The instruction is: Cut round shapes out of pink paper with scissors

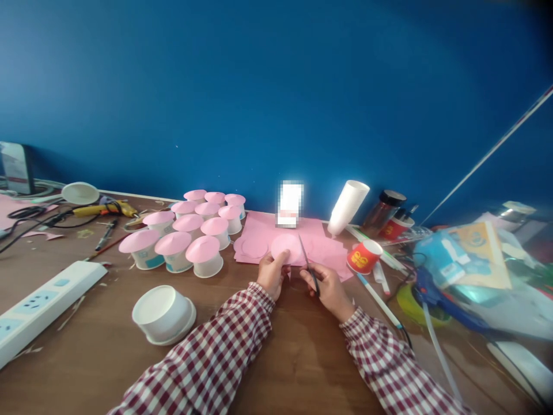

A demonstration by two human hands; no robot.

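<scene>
My left hand (pixel 272 272) pinches the lower edge of a pink paper disc (pixel 286 246) and holds it just above the wooden table (pixel 276 351). My right hand (pixel 327 287) grips a pair of scissors (pixel 307 262), blades pointing up and away, right beside the disc's right edge. Pink paper sheets (pixel 311 239) with cut circles lie flat behind both hands. Both sleeves are red-and-white checked.
Several upturned white cups with pink paper tops (pixel 190 227) stand at the left. A bare upturned white cup (pixel 164 314) sits nearer, a power strip (pixel 43 300) far left. A stack of white cups (pixel 348 206), a red cup (pixel 364 256), pens and a cluttered pile (pixel 466 271) fill the right.
</scene>
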